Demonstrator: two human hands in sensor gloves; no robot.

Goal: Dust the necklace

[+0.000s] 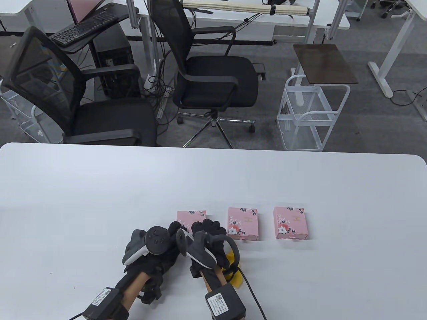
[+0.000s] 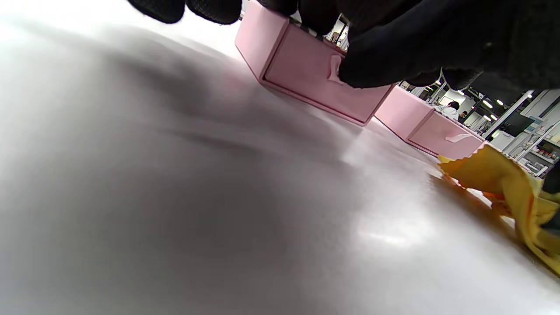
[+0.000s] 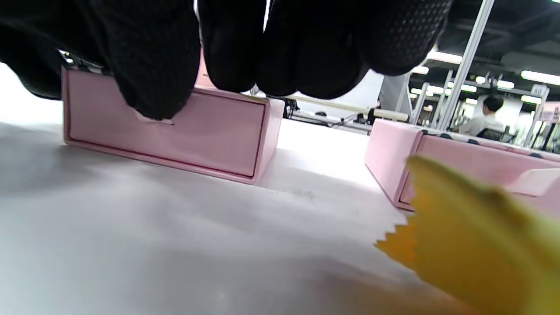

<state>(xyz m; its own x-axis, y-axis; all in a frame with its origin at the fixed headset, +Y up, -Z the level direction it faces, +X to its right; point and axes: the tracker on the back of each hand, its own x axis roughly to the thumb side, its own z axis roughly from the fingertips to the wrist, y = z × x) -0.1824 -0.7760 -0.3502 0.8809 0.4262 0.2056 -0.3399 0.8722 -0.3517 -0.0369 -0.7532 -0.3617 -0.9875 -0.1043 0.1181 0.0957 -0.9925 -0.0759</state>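
Observation:
Three shut pink floral boxes stand in a row on the white table. Both hands are on the left box. My left hand rests its fingers on the box's top. My right hand has one finger on the drawer's pull tab and the others over the box's top edge. A yellow cloth lies under my right wrist, also in the left wrist view and the right wrist view. No necklace shows.
The middle box and the right box stand to the right, drawer tabs facing me. Beyond the table's far edge are two black office chairs and a white wire cart.

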